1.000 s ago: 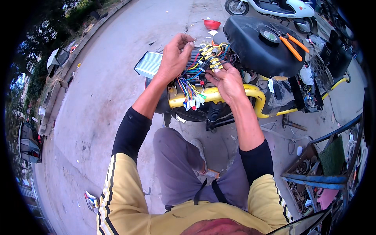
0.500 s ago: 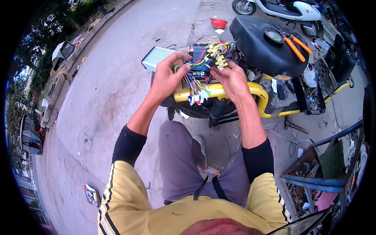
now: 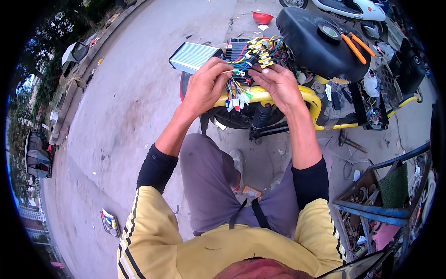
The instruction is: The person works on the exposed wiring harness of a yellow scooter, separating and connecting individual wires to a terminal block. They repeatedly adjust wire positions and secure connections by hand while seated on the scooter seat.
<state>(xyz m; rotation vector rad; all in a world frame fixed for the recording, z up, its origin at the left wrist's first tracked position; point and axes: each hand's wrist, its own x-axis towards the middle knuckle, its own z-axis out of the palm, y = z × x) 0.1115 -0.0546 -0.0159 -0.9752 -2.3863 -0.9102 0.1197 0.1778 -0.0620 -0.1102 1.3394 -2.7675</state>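
My left hand (image 3: 204, 87) is closed in a pinch on a thin wire, which runs toward a small green connector (image 3: 237, 71). Beside it, my right hand (image 3: 281, 84) has its fingertips pressed together close to the wiring; what they hold is too small to make out. Between and below my hands hangs a bundle of coloured wires with white connectors (image 3: 236, 101). Yellow terminals (image 3: 265, 59) cluster above the right hand. A silver finned controller box (image 3: 193, 56) sits at the left, and a black finned box (image 3: 236, 48) lies behind the wires.
The yellow scooter frame (image 3: 306, 94) crosses under my hands. On the black seat (image 3: 320, 44) rest orange-handled pliers (image 3: 355, 49). A hammer (image 3: 351, 142) lies on the ground, and a blue metal parts rack (image 3: 371, 209) stands at the right. A red bowl-shaped object (image 3: 262, 17) is beyond.
My left hand has shifted right and down, and the green connector now lies between both hands. The right hand has moved slightly right. The whole view has shifted a little.
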